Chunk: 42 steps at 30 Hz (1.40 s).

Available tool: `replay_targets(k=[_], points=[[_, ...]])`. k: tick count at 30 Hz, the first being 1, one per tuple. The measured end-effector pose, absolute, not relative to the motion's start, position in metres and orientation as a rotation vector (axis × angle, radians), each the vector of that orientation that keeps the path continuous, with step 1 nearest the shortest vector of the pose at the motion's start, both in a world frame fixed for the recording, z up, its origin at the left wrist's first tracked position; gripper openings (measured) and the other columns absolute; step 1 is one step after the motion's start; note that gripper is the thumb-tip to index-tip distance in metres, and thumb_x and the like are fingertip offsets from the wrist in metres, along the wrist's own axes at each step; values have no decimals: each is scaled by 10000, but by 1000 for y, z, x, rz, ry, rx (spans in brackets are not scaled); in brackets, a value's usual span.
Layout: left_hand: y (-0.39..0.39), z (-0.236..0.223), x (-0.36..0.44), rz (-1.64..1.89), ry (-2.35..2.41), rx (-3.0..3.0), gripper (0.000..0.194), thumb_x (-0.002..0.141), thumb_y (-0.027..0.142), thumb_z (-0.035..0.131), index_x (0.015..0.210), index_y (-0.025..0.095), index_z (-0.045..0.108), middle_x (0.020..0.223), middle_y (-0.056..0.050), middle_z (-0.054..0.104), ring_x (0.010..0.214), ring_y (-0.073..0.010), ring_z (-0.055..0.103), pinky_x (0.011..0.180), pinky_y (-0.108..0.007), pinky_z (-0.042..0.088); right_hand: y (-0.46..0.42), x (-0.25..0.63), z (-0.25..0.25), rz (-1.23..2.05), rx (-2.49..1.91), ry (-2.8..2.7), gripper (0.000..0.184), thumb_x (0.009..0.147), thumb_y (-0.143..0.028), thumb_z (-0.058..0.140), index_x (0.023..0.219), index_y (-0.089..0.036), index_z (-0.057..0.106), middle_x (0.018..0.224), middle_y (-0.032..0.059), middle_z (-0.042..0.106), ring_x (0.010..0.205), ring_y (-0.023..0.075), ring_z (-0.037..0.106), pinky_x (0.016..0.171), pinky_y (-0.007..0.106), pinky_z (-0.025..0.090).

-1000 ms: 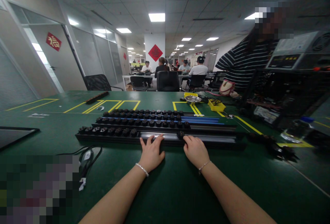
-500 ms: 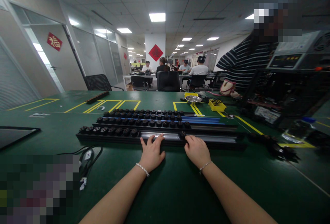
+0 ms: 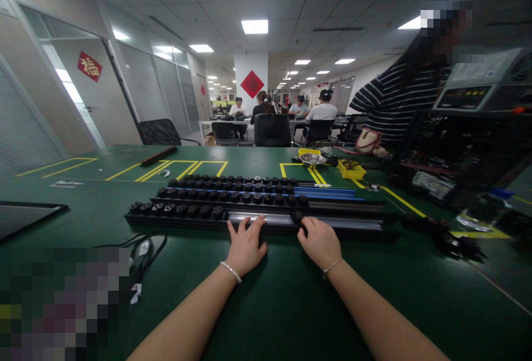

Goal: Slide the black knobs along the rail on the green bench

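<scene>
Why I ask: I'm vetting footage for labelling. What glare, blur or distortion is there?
Head view: glare from the rectangular white ceiling panel and along the shiny silvery strip; wide-angle distortion leans the grey door; jumbled black parts at right look soft and dim; pixel blocks hide the lower-left corner.

Your left forearm (image 3: 187, 314) and right forearm (image 3: 380, 314) reach forward from the lower edge of the view, bare and slanting toward each other. Your left hand (image 3: 246, 247) is palm down, its fingers spread and lightly bent, with the thumb standing out toward your right hand (image 3: 321, 243). That one has its back up and its fingers curled close together, pointing forward and inward; the thumb is partly hidden beneath them. Your left wrist (image 3: 233, 271) and right wrist (image 3: 332, 268) look nearly straight, and your hands are apart.
</scene>
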State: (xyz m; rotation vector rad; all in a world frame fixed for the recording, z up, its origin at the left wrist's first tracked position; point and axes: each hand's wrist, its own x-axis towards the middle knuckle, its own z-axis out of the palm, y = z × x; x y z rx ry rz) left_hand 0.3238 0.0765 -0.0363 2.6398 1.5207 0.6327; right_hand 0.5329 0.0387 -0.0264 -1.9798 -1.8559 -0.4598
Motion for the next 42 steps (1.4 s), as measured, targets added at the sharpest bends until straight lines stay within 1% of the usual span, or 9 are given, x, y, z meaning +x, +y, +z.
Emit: replay_targets(k=[10, 19, 31, 42], points=[[76, -36, 324, 646, 1518, 2634, 558, 740, 275, 535, 1272, 302, 369, 1385, -17, 415, 1266, -297, 299, 999, -725, 22, 39, 534, -27, -453, -1955, -1837, 179, 823, -262, 440, 846, -189, 602, 886, 45, 625, 791, 150, 547, 732, 274, 330], [75, -33, 324, 620, 1520, 2610, 561, 737, 263, 539, 1272, 296, 375, 1390, -20, 408, 1279, -295, 281, 1005, -716, -2, 38, 534, -25, -461, -1966, -1820, 184, 820, -258, 437, 822, -182, 605, 878, 49, 622, 795, 152, 545, 732, 272, 335], [74, -32, 325, 580, 1546, 2640, 572, 740, 274, 544, 1283, 295, 365, 1383, -27, 415, 1272, -300, 288, 1007, -715, 30, 39, 535, -24, -461, -1998, -1790, 177, 821, -260, 432, 774, -184, 585, 840, 40, 617, 770, 148, 537, 718, 273, 323], [75, -34, 323, 630, 1514, 2638, 557, 744, 268, 533, 1275, 298, 368, 1395, -15, 405, 1271, -295, 292, 1002, -720, 17, 39, 537, -23, -477, -2000, -1767, 176, 819, -253, 436, 747, -180, 579, 820, 43, 615, 747, 143, 534, 695, 269, 320]])
